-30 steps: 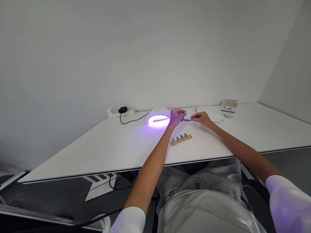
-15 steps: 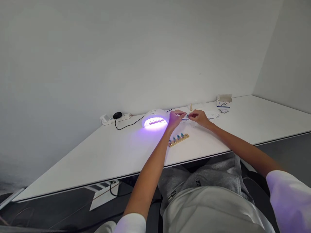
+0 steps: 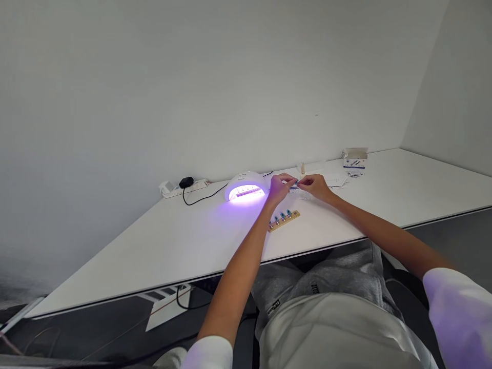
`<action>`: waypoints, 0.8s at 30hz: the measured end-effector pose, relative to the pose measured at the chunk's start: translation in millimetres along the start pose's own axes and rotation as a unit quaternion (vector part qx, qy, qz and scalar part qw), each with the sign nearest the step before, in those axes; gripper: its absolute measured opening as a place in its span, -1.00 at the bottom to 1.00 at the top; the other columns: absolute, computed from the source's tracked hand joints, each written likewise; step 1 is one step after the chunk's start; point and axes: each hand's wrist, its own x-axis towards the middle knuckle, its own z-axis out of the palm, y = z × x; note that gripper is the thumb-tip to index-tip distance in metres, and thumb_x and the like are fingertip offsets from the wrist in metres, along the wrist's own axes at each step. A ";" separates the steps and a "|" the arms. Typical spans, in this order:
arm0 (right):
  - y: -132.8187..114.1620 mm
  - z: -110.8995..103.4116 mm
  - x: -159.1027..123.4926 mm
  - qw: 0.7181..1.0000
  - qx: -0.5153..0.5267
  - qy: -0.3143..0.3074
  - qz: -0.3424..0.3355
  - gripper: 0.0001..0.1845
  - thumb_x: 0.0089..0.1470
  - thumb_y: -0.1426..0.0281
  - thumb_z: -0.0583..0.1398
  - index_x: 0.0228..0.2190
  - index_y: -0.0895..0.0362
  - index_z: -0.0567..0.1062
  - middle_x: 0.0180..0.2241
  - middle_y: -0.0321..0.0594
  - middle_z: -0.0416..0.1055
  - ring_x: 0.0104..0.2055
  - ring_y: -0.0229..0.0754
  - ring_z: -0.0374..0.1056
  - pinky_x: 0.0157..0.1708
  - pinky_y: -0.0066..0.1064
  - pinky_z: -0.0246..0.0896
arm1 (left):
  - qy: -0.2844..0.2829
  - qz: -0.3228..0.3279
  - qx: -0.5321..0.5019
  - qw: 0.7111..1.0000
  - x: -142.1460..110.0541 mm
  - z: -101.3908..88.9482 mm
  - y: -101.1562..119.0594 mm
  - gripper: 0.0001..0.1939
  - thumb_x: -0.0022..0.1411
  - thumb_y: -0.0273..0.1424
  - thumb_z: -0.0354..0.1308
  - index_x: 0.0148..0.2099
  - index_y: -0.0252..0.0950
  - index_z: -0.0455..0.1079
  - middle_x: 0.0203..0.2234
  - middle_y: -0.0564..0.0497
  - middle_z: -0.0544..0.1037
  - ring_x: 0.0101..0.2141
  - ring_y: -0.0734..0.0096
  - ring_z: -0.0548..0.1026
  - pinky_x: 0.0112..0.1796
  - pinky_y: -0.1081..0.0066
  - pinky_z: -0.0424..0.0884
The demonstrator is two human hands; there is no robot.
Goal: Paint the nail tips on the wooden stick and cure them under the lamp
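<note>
My left hand and my right hand meet over the table, both closed in a pinch. Between their fingertips is a small blue nail tip, mostly hidden by the fingers. Nearer to me, a wooden stand lies slantwise on the table and bears several shiny blue nail tips. My left wrist covers the stand's left end. White sheets lie behind and under my right hand.
Left of my hands a white nail lamp glows purple, its cord running to a power strip with a black adapter. An alcohol pad box stands open at the back right, near loose packets. The white table has a dark front edge.
My hands stay pinched together at the same spot, with only a slight shift of the fingers. The whole view has moved a little; the stand and lamp stay put.
</note>
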 end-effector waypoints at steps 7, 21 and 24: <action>1.3 2.4 2.1 0.998 0.049 0.019 0.041 -0.83 -0.21 0.31 0.29 -0.57 0.18 0.57 -0.59 -0.23 0.46 -0.57 -0.29 0.26 -0.52 -0.44 0.16 | -0.008 0.012 0.014 1.000 1.1 -1.4 -5.8 -0.77 0.02 -0.26 0.30 -0.50 -0.35 0.54 -0.42 -0.08 0.54 -0.50 0.49 0.40 -0.58 0.47 0.31; -2.5 -2.2 1.4 0.998 0.057 0.012 0.033 -0.78 -0.21 0.25 0.34 -0.54 0.16 0.57 -0.47 -0.20 0.51 -0.47 -0.27 0.29 -0.47 -0.42 0.16 | 0.038 -0.059 -0.065 0.995 5.8 -9.9 -6.2 -0.76 -0.08 -0.29 0.35 -0.45 -0.40 0.53 -0.47 -0.11 0.56 -0.52 0.45 0.41 -0.60 0.44 0.34; -0.7 -0.3 1.4 0.999 0.034 0.007 0.016 -0.79 -0.20 0.25 0.33 -0.52 0.14 0.58 -0.42 -0.17 0.54 -0.44 -0.23 0.33 -0.44 -0.41 0.19 | 0.031 -0.046 -0.060 0.997 4.5 -9.5 -4.8 -0.76 -0.06 -0.28 0.34 -0.43 -0.39 0.55 -0.45 -0.11 0.57 -0.50 0.43 0.42 -0.58 0.43 0.35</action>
